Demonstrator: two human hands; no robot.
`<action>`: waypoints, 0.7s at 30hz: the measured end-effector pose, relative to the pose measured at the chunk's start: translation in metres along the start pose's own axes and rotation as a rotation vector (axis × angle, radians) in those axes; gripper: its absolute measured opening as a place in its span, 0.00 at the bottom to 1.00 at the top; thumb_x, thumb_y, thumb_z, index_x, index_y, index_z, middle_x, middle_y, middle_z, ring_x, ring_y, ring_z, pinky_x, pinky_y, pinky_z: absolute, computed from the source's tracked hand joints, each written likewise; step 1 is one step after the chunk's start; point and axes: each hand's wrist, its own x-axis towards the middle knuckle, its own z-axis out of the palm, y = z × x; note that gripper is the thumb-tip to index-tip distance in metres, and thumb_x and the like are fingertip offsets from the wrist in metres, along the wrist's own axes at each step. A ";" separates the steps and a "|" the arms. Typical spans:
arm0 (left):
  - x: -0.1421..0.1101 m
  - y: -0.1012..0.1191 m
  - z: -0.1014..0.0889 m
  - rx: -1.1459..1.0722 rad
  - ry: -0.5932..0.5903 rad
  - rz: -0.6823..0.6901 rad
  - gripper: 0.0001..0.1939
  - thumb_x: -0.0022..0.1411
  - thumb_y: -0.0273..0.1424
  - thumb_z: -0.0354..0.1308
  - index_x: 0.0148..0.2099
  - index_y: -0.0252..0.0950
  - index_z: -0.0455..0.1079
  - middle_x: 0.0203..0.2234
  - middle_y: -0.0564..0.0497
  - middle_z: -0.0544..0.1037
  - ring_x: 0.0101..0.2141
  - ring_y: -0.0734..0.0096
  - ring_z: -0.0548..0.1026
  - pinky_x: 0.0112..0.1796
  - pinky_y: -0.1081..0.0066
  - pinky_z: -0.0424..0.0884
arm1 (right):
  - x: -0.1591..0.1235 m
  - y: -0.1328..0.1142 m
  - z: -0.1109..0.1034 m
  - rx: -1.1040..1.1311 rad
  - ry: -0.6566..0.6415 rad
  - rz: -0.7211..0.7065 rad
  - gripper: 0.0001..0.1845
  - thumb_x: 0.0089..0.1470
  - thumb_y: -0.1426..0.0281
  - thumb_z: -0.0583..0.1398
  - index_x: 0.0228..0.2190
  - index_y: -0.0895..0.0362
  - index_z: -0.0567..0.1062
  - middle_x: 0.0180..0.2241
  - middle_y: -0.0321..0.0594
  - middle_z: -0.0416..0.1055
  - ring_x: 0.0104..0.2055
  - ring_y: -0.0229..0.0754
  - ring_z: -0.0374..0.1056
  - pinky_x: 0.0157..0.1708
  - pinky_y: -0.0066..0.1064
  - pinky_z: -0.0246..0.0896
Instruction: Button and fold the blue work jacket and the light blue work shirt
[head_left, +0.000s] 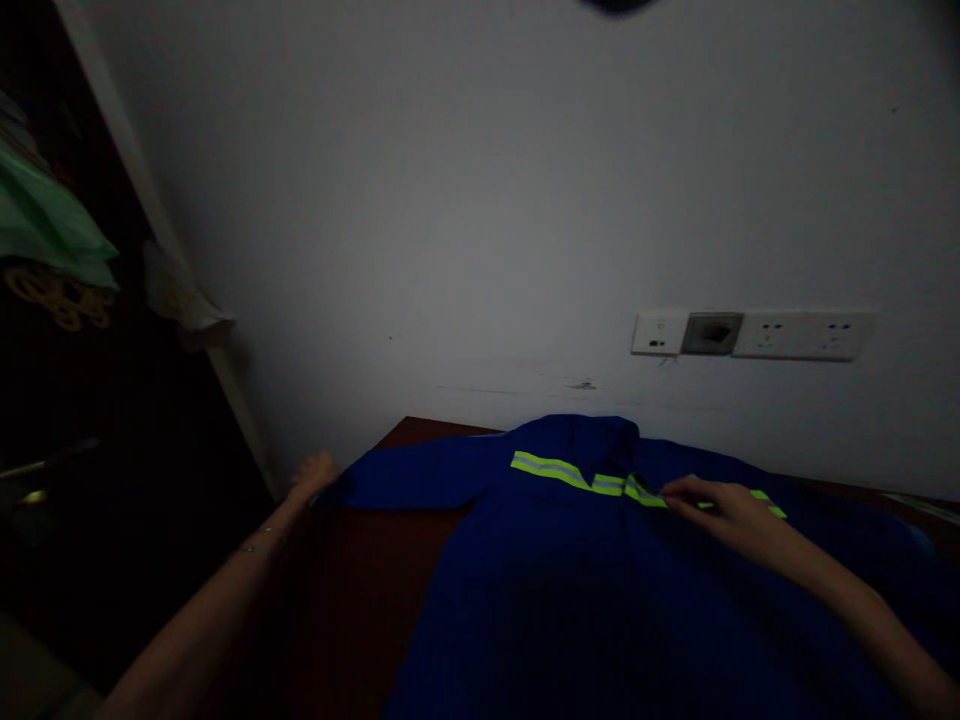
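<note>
A dark blue work jacket (540, 560) with yellow-green reflective strips lies spread on a reddish-brown table (352, 570). Its collar points toward the wall, and one sleeve (420, 473) stretches out to the left. At the end of that sleeve is my left hand (316, 474), its fingers closed on the cuff, partly lost in the dim light. My right hand (709, 503) rests over the chest, thumb and fingers pinching the cloth by the reflective strip (645, 494) near the front opening. The lower part of the jacket fades into shadow.
A pale wall (450, 250) stands right behind the table, with a row of sockets and switches (795, 335) at the right. On the left is a dark door (112, 430) with a metal handle (30, 470); a green bag (52, 220) hangs above it.
</note>
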 end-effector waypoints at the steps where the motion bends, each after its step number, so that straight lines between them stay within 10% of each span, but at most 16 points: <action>1: 0.004 0.009 0.016 0.089 -0.019 -0.051 0.23 0.55 0.44 0.50 0.38 0.25 0.67 0.44 0.28 0.69 0.50 0.36 0.63 0.44 0.45 0.58 | 0.001 0.000 0.006 -0.017 -0.003 -0.003 0.20 0.50 0.55 0.53 0.37 0.53 0.76 0.39 0.44 0.74 0.40 0.50 0.70 0.42 0.40 0.64; 5: 0.000 0.057 0.090 0.446 -0.296 0.338 0.31 0.60 0.43 0.43 0.60 0.26 0.54 0.60 0.30 0.48 0.59 0.43 0.46 0.53 0.48 0.45 | -0.004 -0.005 0.043 -0.094 -0.043 -0.027 0.29 0.52 0.53 0.51 0.49 0.58 0.69 0.51 0.49 0.66 0.52 0.50 0.62 0.53 0.42 0.55; 9: -0.025 0.086 0.142 0.358 -0.604 0.588 0.33 0.62 0.50 0.32 0.65 0.40 0.42 0.63 0.43 0.41 0.61 0.51 0.38 0.55 0.49 0.40 | -0.027 -0.008 0.081 -0.206 -0.191 -0.013 0.35 0.53 0.49 0.49 0.57 0.55 0.59 0.60 0.48 0.50 0.61 0.53 0.45 0.58 0.49 0.42; 21: -0.020 0.069 0.160 0.405 -0.655 0.528 0.30 0.62 0.49 0.32 0.64 0.50 0.39 0.63 0.52 0.38 0.61 0.48 0.38 0.52 0.41 0.42 | -0.063 -0.007 0.105 -0.264 -0.230 -0.053 0.29 0.58 0.52 0.44 0.59 0.45 0.52 0.63 0.41 0.41 0.64 0.52 0.32 0.58 0.55 0.31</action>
